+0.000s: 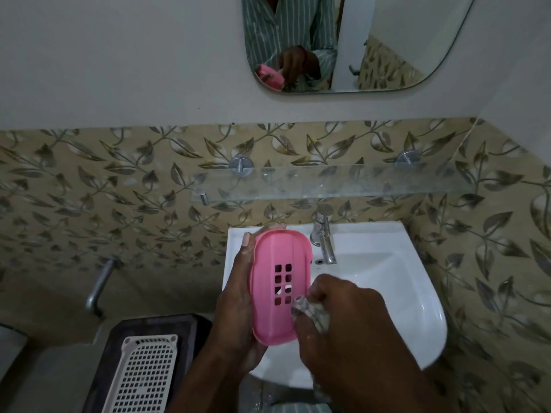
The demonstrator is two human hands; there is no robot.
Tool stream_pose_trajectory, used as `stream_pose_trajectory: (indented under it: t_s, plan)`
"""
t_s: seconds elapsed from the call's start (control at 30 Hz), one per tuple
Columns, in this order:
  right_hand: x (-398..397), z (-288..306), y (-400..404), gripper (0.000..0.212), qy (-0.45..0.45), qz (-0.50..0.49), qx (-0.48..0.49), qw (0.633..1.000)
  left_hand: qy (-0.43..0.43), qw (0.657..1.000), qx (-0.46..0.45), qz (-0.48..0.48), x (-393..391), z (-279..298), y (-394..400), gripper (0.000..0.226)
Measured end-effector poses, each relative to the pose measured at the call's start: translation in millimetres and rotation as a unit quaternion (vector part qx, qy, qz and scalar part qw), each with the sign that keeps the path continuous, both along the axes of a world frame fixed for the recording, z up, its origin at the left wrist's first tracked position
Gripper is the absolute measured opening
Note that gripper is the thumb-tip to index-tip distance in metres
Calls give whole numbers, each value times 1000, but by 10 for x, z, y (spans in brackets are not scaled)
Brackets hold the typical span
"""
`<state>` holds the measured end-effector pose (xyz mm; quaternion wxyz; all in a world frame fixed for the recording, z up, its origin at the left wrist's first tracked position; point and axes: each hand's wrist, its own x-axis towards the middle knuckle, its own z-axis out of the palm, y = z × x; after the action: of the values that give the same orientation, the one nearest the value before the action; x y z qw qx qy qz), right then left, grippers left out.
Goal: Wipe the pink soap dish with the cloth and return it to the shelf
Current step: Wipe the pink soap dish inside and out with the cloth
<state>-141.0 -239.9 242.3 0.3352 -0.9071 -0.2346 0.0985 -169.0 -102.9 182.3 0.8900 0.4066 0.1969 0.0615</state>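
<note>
At lower centre the left hand (235, 311) cups the pink soap dish (278, 287) by its long edges over the sink (417, 293) while the right hand (348, 320) pinches the cloth (310, 311) against it; light, stiff, likely slippery plastic.

Bare hands (343, 320), green shirt with white stripes (286, 25) in mirror

white sink (423, 317), chrome tap (323, 239), mirror (387, 40), lattice basket (143, 380)
</note>
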Motion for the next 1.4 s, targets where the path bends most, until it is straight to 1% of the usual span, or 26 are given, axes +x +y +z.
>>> stream_pose_trajectory:
  t_s: [0.07, 0.17, 0.2, 0.27, 0.37, 0.5, 0.6, 0.67, 0.73, 0.77, 0.8, 0.87, 0.93, 1.0, 1.13, 1.2, 1.27, 1.33, 1.4]
  plan:
    - [-83, -34, 7, 29, 9, 52, 4, 999, 10, 1000, -26, 1, 18, 1, -10, 64]
    - [-137, -43, 47, 32, -8, 119, 40, 992, 33, 995, -91, -8, 31, -5, -109, 68]
    - [-136, -35, 63, 33, -21, 125, 51, 991, 40, 993, -113, -13, 25, -6, -143, 67]
    - [-96, -38, 95, 35, -82, 111, 74, 988, 36, 990, -136, -25, 7, -35, -184, 64]
    - [48, -13, 135, 35, -140, 65, 100, 983, 24, 994, -109, -20, -19, -25, -221, 57]
    - [237, 3, 127, 31, -172, 38, 99, 979, 22, 996, -80, -32, -57, -60, -204, 53]
    - [197, -64, 79, 29, -171, 73, 96, 978, 34, 996, -70, -44, -81, -68, -112, 57]
    - [99, -124, 4, 37, -158, 139, 75, 975, 43, 994, -83, -63, -89, -71, -38, 63]
    - [22, -135, -85, 40, -153, 212, 43, 964, 52, 991, -88, -83, -97, -64, 15, 68]
    - [24, -123, -118, 42, -157, 230, 23, 960, 52, 991, -82, -95, -103, -71, 32, 68]
    - [59, -109, -142, 45, -169, 229, 6, 958, 51, 990, -73, -106, -106, -70, 42, 66]
    - [166, -68, -157, 50, -212, 190, -9, 959, 51, 990, -44, -121, -121, -57, 37, 60]
    - [252, 6, -144, 47, -243, 164, -7, 956, 49, 990, -35, -131, -134, -54, 47, 56]
    - [255, 38, -141, 44, -246, 181, -9, 952, 57, 988, -37, -136, -141, -41, 89, 55]
    - [181, 25, -251, 46, -250, 261, -30, 932, 63, 984, -31, -162, -177, -14, 144, 55]
    - [246, 58, -264, 42, -265, 250, -43, 930, 55, 982, -22, -179, -183, 0, 148, 58]
    - [320, 83, -241, 34, -283, 210, -56, 934, 45, 982, -17, -183, -174, 18, 148, 59]
    - [324, 82, -207, 36, -291, 190, -57, 936, 47, 983, -10, -177, -156, 31, 163, 55]
    - [267, 24, -212, 39, -274, 208, -43, 938, 73, 983, -6, -167, -145, 40, 173, 57]
